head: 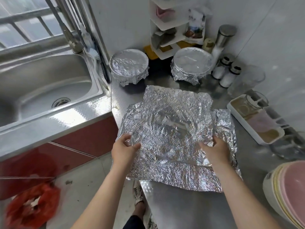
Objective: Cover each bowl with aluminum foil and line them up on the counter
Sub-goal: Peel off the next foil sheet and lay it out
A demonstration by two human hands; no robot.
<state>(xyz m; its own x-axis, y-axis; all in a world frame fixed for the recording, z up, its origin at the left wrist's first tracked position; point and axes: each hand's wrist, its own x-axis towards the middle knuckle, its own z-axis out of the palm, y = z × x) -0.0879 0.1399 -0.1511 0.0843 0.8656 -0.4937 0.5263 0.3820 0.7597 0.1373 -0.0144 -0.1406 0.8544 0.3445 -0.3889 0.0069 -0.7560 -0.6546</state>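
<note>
Two foil-covered bowls (129,63) (192,61), two shakers (220,69) (230,77), two hands (123,152) (216,152).

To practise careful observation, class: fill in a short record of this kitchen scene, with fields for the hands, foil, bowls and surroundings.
Left hand: holds the foil sheet at its near left edge
Right hand: holds the same sheet at its right edge
Foil sheet: crumpled, spread above the counter; anything beneath is hidden
Covered bowls: two, foil-wrapped, at the back
Bare bowls: stacked at near right
Sink: left of the counter
</note>
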